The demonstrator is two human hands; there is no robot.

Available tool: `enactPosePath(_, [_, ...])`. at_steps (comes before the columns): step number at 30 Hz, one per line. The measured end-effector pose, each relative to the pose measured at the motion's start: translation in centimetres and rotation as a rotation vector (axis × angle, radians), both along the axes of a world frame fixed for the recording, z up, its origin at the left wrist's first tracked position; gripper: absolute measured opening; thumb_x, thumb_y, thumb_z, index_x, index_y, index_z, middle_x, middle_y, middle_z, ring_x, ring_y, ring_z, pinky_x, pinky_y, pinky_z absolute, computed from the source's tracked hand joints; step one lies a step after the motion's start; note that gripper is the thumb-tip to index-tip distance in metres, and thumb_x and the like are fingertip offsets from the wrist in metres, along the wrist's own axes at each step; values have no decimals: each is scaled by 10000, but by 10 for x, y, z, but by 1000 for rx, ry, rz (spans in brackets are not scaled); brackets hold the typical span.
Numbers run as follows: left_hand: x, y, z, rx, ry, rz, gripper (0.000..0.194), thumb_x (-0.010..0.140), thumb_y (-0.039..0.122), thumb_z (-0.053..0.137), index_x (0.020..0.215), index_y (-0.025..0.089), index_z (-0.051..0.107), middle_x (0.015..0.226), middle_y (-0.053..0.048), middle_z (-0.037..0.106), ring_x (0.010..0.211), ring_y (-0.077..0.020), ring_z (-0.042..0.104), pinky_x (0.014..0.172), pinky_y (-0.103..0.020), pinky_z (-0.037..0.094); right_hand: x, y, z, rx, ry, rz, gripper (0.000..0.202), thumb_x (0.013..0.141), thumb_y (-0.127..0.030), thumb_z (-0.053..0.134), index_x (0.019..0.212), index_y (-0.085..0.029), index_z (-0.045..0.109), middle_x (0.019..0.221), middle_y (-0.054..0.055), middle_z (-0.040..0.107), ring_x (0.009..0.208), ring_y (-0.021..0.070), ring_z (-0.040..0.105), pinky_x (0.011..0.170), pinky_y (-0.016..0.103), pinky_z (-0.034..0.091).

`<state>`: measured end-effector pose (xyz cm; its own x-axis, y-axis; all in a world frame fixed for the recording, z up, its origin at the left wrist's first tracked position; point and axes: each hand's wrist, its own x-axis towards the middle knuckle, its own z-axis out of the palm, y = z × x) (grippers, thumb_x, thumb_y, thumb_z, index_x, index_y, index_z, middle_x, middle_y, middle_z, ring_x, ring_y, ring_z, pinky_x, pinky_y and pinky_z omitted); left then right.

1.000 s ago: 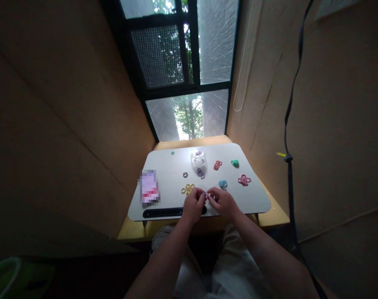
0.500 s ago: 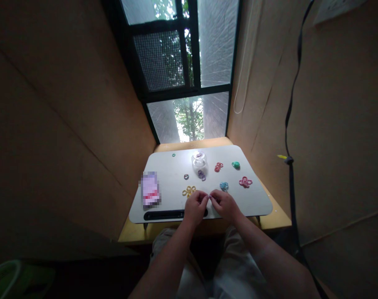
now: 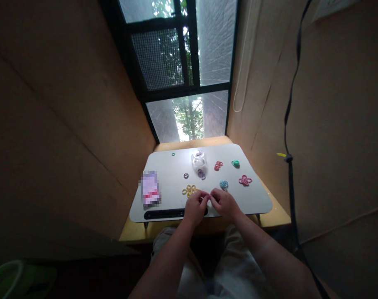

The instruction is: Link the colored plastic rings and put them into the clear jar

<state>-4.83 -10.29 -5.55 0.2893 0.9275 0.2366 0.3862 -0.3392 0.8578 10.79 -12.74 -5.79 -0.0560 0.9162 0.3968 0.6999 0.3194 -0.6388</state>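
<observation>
My left hand (image 3: pixel 195 206) and my right hand (image 3: pixel 223 203) meet at the fingertips over the near part of a white table (image 3: pixel 167 170). Both are pinched on something too small to make out. Yellow rings (image 3: pixel 189 190) lie just beyond my left hand, partly behind it. Light blue rings (image 3: pixel 224 185) sit just past my right hand. Farther back stands a clear round jar (image 3: pixel 199 161), with purple rings (image 3: pixel 201 174) at its near side. A single dark ring (image 3: pixel 186 176) lies left of them.
Red rings (image 3: pixel 218 165), green rings (image 3: pixel 235 163) and pink rings (image 3: pixel 245 180) lie to the right. One small green ring (image 3: pixel 173 154) is at the back left. A blurred pink-purple packet (image 3: pixel 150 189) lies left. A black slot (image 3: pixel 164 214) runs along the near edge.
The view has shifted very slightly. My hands stay together at the fingertips, with only a small change in the right fingers.
</observation>
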Motion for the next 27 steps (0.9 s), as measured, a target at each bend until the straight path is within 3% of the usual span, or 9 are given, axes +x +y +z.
enactPosePath(5, [-1,0,-1,-22,-11,42,183,878,344,511,860,197,619,735,5,639,666,-132,582,637,-255,426,0,0,0,7,-10,14,168,872,-294,513,726,-213,533,658,-14,577,609,130,518,597,236,362])
enactPosePath(10, [0,-2,-2,4,16,55,189,871,370,531,835,199,601,683,17,606,634,-125,559,616,-247,412,1,0,0,-6,-14,26,127,853,-224,501,734,-210,544,684,-11,586,646,133,531,619,236,368])
enactPosePath(17, [1,-2,-2,42,-3,-13,187,866,366,556,913,203,635,842,-10,659,726,-130,593,691,-258,445,1,1,-3,0,-39,35,97,826,-195,506,737,-205,545,685,-11,583,644,131,519,621,235,360])
enactPosePath(27, [0,-1,-3,63,71,6,129,887,261,495,875,202,609,845,-13,639,788,-148,574,724,-275,423,1,1,-1,18,-34,49,134,830,-205,499,699,-206,523,679,-6,577,650,133,511,633,237,358])
